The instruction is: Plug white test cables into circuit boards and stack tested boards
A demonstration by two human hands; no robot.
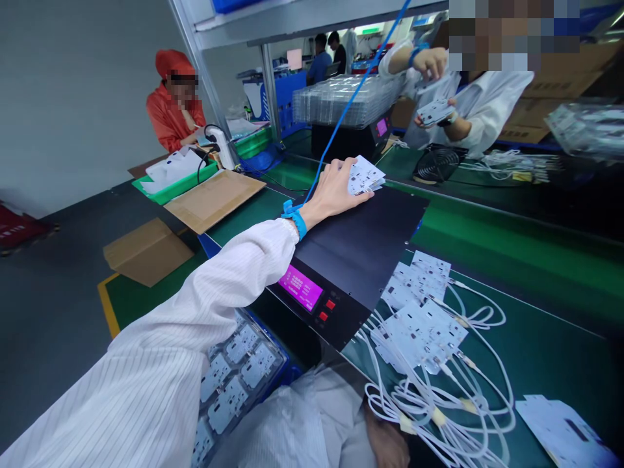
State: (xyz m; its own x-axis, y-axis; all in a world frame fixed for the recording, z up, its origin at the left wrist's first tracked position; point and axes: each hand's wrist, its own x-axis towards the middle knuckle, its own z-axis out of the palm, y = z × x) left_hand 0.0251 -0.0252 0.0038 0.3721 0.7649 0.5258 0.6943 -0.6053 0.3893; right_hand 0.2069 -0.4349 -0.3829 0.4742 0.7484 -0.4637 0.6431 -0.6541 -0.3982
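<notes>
My left hand [334,188], with a blue wrist strap [295,218], grips a small stack of white circuit boards [365,174] at the far end of a black test box [363,244]. Its thumb lies along the near edge and the fingers along the left side. A lit magenta screen [301,288] and red buttons [327,311] are on the box's near face. Low in the view, what seems to be my right hand [387,439] is dark and partly cut off; its fingers cannot be made out. More white boards [419,331] with white cables [439,416] plugged in lie right of the box.
A tray of boards [244,374] sits below my left arm. Another board stack [565,429] lies at lower right. Cardboard [217,198] and a green bin [180,182] are at left. Across the bench, a co-worker's hand [431,64] is raised near a board [435,112] and clear trays [341,101].
</notes>
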